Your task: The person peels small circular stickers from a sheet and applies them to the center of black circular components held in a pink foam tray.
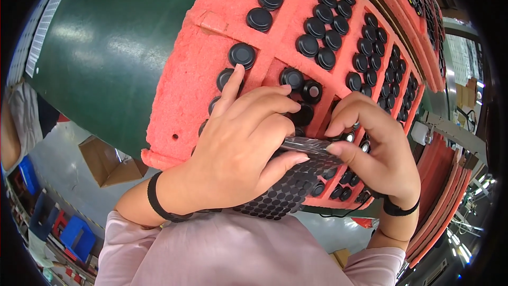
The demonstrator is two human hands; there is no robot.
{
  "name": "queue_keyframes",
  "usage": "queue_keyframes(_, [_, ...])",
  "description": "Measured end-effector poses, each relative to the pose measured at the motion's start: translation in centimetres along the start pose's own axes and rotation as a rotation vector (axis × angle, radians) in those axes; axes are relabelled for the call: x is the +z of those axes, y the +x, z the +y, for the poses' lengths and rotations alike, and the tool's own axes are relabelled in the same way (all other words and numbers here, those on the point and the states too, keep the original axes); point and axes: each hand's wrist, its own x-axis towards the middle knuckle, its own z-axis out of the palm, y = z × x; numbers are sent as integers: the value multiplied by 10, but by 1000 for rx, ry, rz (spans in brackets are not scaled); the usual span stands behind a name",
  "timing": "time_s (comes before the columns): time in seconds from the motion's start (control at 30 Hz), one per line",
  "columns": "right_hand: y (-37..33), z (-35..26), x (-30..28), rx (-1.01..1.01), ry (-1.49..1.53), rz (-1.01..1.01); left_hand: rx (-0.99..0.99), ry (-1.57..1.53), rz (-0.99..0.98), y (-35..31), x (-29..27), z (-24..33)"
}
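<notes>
A sheet of round black adhesive pads [286,193] hangs in front of my body, its upper edge folded into a shiny strip. My left hand [227,132] pinches that edge between thumb and index finger, while its other fingers stretch over the black round parts. At the right end of the strip, my right hand [375,148] is curled, thumb and index finger closing on the sheet's edge; whether a loose pad is between them is hidden. Below both hands lies a pink foam tray [180,90] with black round parts [242,55] in its compartments. One black part [311,91] has a lighter centre.
The tray rests on a green work surface [116,37]. More pink foam trays are stacked at the right [442,196] and far right. An open cardboard box [111,161] and blue bins [78,237] stand at the lower left. Part of another person [24,122] shows at the left edge.
</notes>
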Motion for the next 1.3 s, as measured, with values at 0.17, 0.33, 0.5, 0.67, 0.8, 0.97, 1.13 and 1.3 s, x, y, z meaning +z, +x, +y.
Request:
queue_keyframes(0.17, [-7,-2,6,-78,-142,8,48,22,-1,1,1,0])
queue_keyframes(0.33, [-13,4,6,-68,-129,70,31,-4,37,0,1,0])
queue_keyframes(0.5, [-17,5,10,-157,-233,131,65,5,38,0,2,-1])
queue_keyframes(0.67, [-16,6,13,-181,-257,174,78,32,37,0,0,-1])
queue_keyframes(0.8, [-15,5,15,-204,-312,194,68,45,14,-1,-2,-1])
queue_keyframes(0.97, [-11,6,7,-344,-448,197,14,6,15,-1,-4,1])
queue_keyframes(1.13, [3,15,-12,-332,-206,111,8,-44,29,-1,-5,-1])
queue_keyframes(1.3, [24,24,-14,-69,-157,127,14,-67,-49,1,-9,30])
